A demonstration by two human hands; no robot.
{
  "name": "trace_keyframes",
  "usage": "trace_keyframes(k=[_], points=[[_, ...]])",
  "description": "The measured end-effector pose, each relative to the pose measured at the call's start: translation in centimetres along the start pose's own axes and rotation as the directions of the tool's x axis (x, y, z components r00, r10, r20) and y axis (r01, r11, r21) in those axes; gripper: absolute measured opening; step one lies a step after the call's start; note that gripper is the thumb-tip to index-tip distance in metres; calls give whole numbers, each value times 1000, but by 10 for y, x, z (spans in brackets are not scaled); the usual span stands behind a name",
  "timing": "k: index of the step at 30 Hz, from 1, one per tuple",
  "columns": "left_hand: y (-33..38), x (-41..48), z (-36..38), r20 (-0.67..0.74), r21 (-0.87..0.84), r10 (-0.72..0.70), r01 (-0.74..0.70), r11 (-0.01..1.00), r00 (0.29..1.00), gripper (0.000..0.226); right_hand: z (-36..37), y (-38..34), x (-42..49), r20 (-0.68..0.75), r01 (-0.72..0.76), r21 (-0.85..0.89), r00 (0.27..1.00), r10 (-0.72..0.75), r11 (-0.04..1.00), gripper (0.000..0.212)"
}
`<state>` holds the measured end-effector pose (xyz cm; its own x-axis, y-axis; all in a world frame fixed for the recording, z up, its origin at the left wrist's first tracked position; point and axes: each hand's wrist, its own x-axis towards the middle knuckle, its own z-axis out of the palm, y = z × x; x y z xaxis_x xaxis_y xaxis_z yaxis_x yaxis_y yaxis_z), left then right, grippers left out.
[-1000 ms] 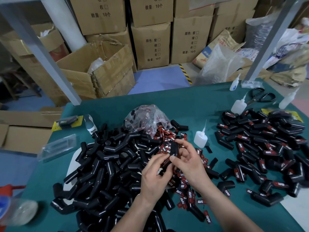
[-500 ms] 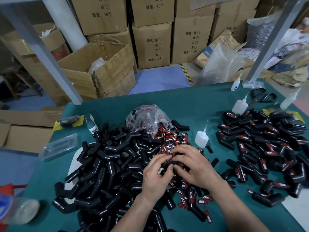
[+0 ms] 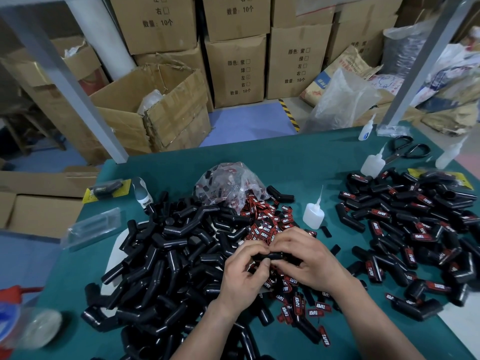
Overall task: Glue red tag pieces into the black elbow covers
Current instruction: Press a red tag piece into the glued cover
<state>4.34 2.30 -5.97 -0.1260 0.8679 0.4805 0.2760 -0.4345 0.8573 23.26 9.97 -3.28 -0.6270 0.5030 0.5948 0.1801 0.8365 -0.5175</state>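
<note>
Both hands meet over the middle of the green table (image 3: 285, 162). My left hand (image 3: 244, 274) and my right hand (image 3: 309, 261) together grip one black elbow cover (image 3: 272, 255), fingers curled round it and thumbs pressed on its top. A heap of plain black elbow covers (image 3: 166, 255) lies to the left. Loose red tag pieces (image 3: 270, 219) are scattered under and beyond the hands. Elbow covers with red tags (image 3: 415, 229) are piled on the right. A small glue bottle (image 3: 313, 214) stands just beyond my right hand.
A clear bag of tags (image 3: 231, 185) sits behind the red pile. More glue bottles (image 3: 372, 163) and scissors (image 3: 407, 149) lie at the far right. A clear plastic package (image 3: 91, 227) and a yellow card (image 3: 106, 189) are at the left. Cardboard boxes (image 3: 155, 110) stand beyond the table.
Both hands have lowered from above the pile down toward the table, closing together round the black elbow cover, which was held raised a second ago.
</note>
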Motion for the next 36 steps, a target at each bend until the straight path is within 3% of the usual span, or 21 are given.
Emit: trace_keyframes(k=[11,16,21,36], points=[[14,0,-1,-57,-87,-73,68,994,996,38,2,2,-1,-38,83,-77,996,-86,994,25],[13,2,0,-55,-101,-19,13,995,998,33,2,0,0,-46,85,-74,995,-89,994,24],[12,-3,2,-105,-156,-92,75,985,990,39,-1,-5,2,-57,88,-65,994,-92,994,22],[16,0,2,-100,-178,-65,46,983,993,29,-7,-16,4,13,14,-128,1000,-12,992,26]])
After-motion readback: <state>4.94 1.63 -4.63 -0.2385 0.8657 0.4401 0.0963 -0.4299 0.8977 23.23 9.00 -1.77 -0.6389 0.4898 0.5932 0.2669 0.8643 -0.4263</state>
